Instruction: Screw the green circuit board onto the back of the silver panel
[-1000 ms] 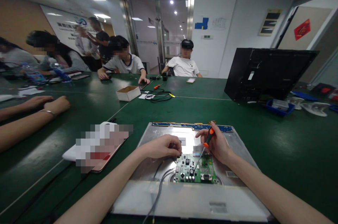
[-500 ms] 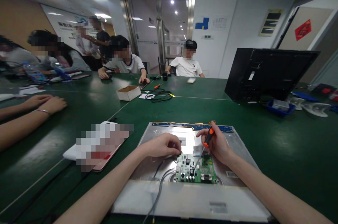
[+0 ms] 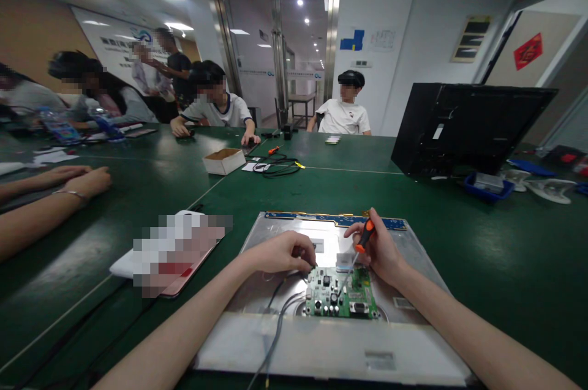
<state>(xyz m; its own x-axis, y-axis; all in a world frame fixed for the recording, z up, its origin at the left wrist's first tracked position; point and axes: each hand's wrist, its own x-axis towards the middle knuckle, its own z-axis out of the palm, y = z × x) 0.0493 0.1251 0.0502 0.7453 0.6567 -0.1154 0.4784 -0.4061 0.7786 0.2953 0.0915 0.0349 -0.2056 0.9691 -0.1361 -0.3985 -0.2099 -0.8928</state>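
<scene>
My right hand (image 3: pixel 380 250) grips an orange-and-black screwdriver (image 3: pixel 365 234), its shaft slanting down to the left over a green circuit board (image 3: pixel 340 298). The board lies on the silvery back of a flat display panel (image 3: pixel 413 332), which has a blue strip board (image 3: pixel 303 218) along its far edge. At the green board's upper left corner, my left hand (image 3: pixel 291 252) has its fingers curled together; whatever lies between the fingertips is hidden. Grey and black cables (image 3: pixel 280 329) run from the board's left side toward me.
Two phones (image 3: pixel 184 255) lie left of the panel. Beyond it are a small open box (image 3: pixel 224 161), a coiled black cable (image 3: pixel 280 169) and another screwdriver (image 3: pixel 274 150). A black monitor (image 3: pixel 468 130) and a blue tray (image 3: pixel 487 188) stand right. Another person's hands (image 3: pixel 89 182) rest at left.
The screwdriver and my right hand have shifted very slightly. My left hand stays put. A person across the table has moved right, and the other person's hands at left have moved a little.
</scene>
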